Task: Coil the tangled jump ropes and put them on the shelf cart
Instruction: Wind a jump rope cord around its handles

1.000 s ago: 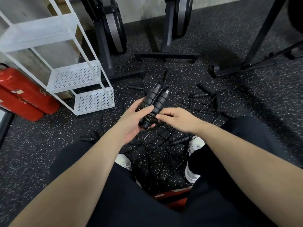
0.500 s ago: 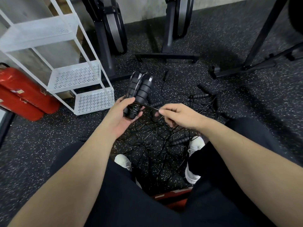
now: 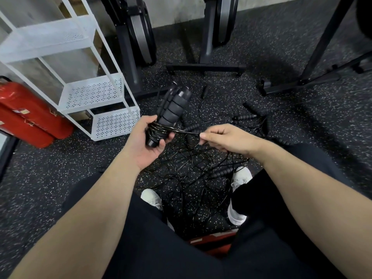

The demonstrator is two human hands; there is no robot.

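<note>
The two jump rope handles (image 3: pixel 171 115) stand together, long axis tilted up and away, lower ends wrapped in cord (image 3: pixel 159 128). The left hand (image 3: pixel 149 141) has its grip curled round that wrapped end. A taut strand runs rightward to the right hand (image 3: pixel 225 140), which pinches it just beside. The shelf cart (image 3: pixel 96 93) stands left, nearer the left hand; more tangled ropes (image 3: pixel 193 168) lie on the floor below.

Pretty dim, soft indoor light, no real glare. Wide-angle bends the edges, and the corners go a bit blurry.
</note>
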